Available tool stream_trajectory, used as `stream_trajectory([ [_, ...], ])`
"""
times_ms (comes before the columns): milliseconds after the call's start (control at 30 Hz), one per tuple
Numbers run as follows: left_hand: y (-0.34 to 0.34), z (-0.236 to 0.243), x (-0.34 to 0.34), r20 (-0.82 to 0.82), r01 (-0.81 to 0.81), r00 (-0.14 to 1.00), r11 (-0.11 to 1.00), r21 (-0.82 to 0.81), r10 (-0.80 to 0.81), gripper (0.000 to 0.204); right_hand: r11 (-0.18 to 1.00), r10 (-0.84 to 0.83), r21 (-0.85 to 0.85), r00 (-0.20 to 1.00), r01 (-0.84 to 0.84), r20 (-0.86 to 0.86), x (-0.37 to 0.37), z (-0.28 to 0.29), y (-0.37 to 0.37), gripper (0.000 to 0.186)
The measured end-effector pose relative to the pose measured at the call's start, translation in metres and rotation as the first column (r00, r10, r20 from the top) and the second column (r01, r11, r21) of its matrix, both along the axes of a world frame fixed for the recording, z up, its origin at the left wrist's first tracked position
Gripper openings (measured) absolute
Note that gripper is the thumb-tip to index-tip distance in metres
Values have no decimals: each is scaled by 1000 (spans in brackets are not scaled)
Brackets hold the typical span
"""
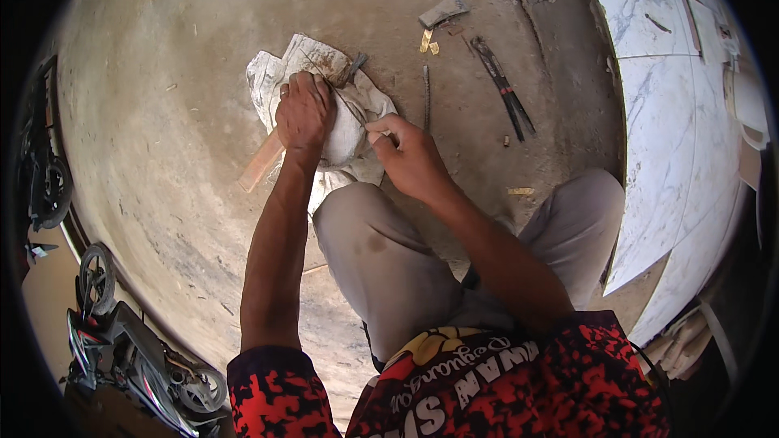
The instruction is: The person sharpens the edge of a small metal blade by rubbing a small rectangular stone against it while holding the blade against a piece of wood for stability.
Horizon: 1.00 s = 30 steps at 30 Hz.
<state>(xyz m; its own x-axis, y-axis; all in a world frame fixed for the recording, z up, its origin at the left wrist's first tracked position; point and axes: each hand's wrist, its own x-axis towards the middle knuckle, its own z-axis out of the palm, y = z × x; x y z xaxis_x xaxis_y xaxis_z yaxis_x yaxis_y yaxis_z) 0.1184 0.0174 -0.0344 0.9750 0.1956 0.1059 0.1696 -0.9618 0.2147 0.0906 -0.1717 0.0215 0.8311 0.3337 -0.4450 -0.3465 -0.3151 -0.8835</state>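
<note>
A crumpled off-white woven sack lies on the concrete floor in front of my knees. My left hand presses down on it, with the fingers curled into the cloth. From under that hand a flat reddish-brown strip, apparently wood, sticks out toward me. At the sack's right side my right hand is closed in a pinch. What its fingertips hold is too small to make out; a thin dark line runs across the sack near them. A small dark tuft shows at the sack's far edge.
Black long-handled pincers lie to the right, beside a thin dark rod. Farther off are a grey block and yellow scraps. White marbled tiles border the right side. Motorcycles stand at the left.
</note>
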Motion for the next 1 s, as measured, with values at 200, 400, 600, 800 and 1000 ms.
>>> stream_trajectory([
  [200, -3, 6, 2, -151, -88, 985, 996, 4, 88, 24, 994, -109, -4, 991, 109, -80, 26, -30, 42, 19],
  [400, -3, 3, 4, -164, -119, 980, 993, -9, 116, 24, 993, -116, -20, 989, 115, -94, 44, -28, 61, 15],
  [600, 0, 4, 0, -190, -152, 970, 988, 22, 153, 25, 997, -63, 40, 984, 70, -164, 8, -44, 34, 16],
  [800, -3, 1, 5, -175, -154, 972, 988, 31, 157, 25, 995, -101, -27, 994, 99, -48, 40, -38, 60, 14],
  [1000, -2, -4, 3, -129, -137, 982, 990, 29, 139, 26, 997, -79, 11, 994, 80, -76, 54, -34, 63, 16],
])
